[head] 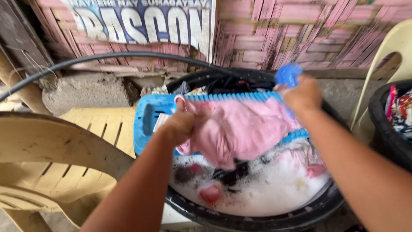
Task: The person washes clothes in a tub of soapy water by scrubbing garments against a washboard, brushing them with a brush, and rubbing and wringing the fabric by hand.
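We had our left hand (pixel 180 124) clenched on one end of a pink garment (pixel 240 133), bunching the cloth at the left side of a blue ribbed washboard (pixel 150 116). The garment lay spread across that washboard, which rested on the rim of a black wash basin (pixel 257 221), its left end sticking out over the seat of a yellow plastic chair (pixel 98 124). Our right hand (pixel 302 94) was wrapped in a closed grip around a blue scrub brush (pixel 288 74), held at the far right end of the garment, just above the board's ridged edge; the brush was blurred, so we could not tell whether its bristles touched the cloth.

Below the washboard the basin held white suds (pixel 274 184) with red, pink and dark clothes poking through. A black hose (pixel 107 58) curved from the left over the chair and down to the basin's far rim. At the right edge stood a second dark tub (pixel 382 137) with coloured laundry in it, and a pale plastic chair (pixel 395 47) behind it. A pink woven wall (pixel 300 30) closed off the back.
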